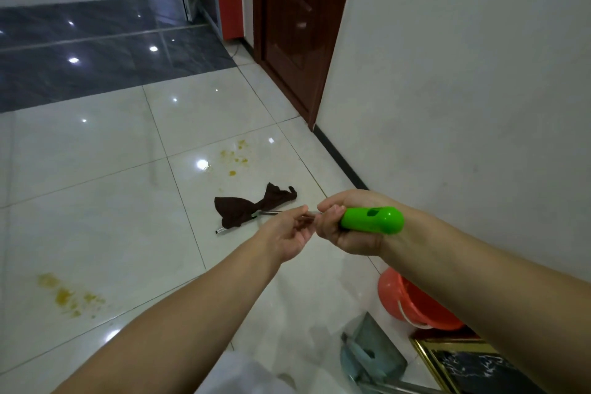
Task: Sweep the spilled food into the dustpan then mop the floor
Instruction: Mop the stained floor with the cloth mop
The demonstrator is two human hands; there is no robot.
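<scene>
My right hand (345, 224) is closed around the green handle end (374, 219) of a mop. Its thin metal pole runs away from me to a dark brown mop cloth (243, 206) lying on the white tiles. My left hand (287, 230) is just in front of the right one, fingers loosely around the pole. Yellow food smears (235, 153) mark the tile beyond the cloth. A second yellow smear patch (68, 296) lies at the lower left. A grey-blue dustpan (371, 349) stands on the floor below my right forearm.
An orange bucket (412, 304) sits by the white wall (463, 105) on the right, partly behind my arm. A gold-framed dark object (463, 365) lies at the bottom right. A brown door (294, 19) is ahead; dark glossy tiles (96, 57) lie farther off.
</scene>
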